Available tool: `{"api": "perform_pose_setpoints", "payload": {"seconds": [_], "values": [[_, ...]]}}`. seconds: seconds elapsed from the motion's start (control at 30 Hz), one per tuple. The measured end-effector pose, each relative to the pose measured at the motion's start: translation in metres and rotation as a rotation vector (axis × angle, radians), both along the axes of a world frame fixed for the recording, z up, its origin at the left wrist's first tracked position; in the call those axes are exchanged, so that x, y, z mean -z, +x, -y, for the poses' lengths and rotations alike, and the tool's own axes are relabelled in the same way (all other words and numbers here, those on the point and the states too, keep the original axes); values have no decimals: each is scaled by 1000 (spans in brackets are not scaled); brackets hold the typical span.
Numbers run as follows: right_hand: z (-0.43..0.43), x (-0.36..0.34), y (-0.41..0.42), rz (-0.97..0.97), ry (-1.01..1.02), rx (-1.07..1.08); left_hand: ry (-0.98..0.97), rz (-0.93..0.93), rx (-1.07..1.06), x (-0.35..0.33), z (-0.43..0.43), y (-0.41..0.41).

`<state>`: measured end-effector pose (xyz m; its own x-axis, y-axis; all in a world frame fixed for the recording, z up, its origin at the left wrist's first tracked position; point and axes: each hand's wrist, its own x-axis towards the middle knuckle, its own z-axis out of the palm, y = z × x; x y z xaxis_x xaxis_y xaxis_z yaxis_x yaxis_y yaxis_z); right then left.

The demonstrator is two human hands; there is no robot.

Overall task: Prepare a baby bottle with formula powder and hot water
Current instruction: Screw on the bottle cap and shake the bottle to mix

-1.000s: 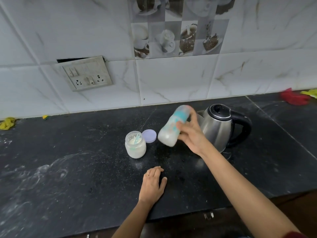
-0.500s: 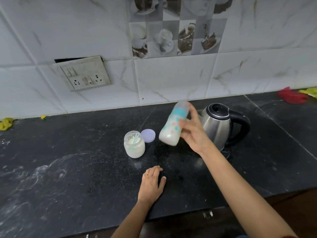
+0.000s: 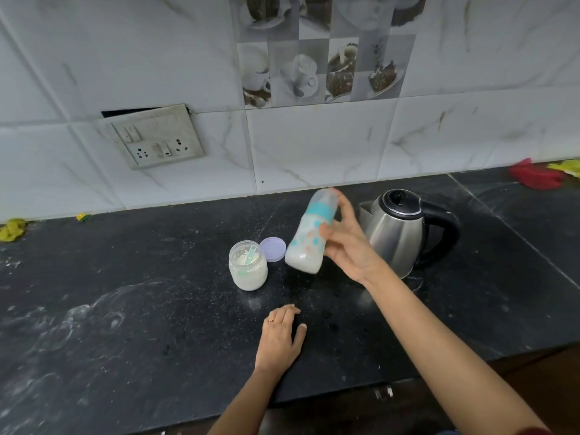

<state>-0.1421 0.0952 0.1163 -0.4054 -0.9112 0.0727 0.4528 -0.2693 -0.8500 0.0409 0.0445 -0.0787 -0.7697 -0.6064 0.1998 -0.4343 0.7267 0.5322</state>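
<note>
My right hand (image 3: 348, 243) grips a baby bottle (image 3: 309, 237) with a teal collar and milky white liquid inside. It is held tilted in the air above the black counter (image 3: 125, 293), top leaning away to the right. An open glass jar of formula powder (image 3: 248, 269) with a small scoop inside stands left of the bottle. Its lilac lid (image 3: 272, 249) lies flat just behind it. A steel electric kettle (image 3: 405, 233) with a black handle stands right of my right hand. My left hand (image 3: 281, 337) rests on the counter near the front edge, fingers loosely bent.
A tiled wall with a switch and socket plate (image 3: 153, 141) rises behind the counter. A red and a yellow cloth (image 3: 536, 175) lie at the far right, a yellow scrap (image 3: 12, 229) at the far left. White powder smears mark the counter's left part.
The bottle has swung in my right hand from a flatter tilt to a more upright one. My left hand has stayed on the counter.
</note>
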Motion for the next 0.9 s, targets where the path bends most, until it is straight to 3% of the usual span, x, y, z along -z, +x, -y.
{"api": "perform_pose_setpoints", "payload": {"seconds": [0.07, 0.23, 0.37, 0.47, 0.53, 0.63, 0.7, 0.83, 0.9], "values": [[-3, 0, 0, -158, 27, -91, -2, 3, 2, 1, 1, 0], [4, -2, -6, 82, -49, 112, -3, 4, 5, 0, 0, 0], [-3, -6, -11, -117, -13, -41, -1, -1, 4, 0, 1, 0], [0, -7, -12, 99, -56, 141, -7, 1, 5, -1, 0, 0], [0, -5, -13, 144, -65, 164, -7, 1, 4, 0, 0, 0], [-7, -4, -13, -93, 9, -61, -4, 0, -2, 0, 0, 0], [-8, -2, -12, -170, 19, -95, 1, 3, 0, -1, 0, 0], [3, -4, -7, 136, -71, 143, 1, 4, -2, -1, 0, 0], [3, -3, -8, 91, -62, 88, 6, 10, -3, -1, 0, 0]]}}
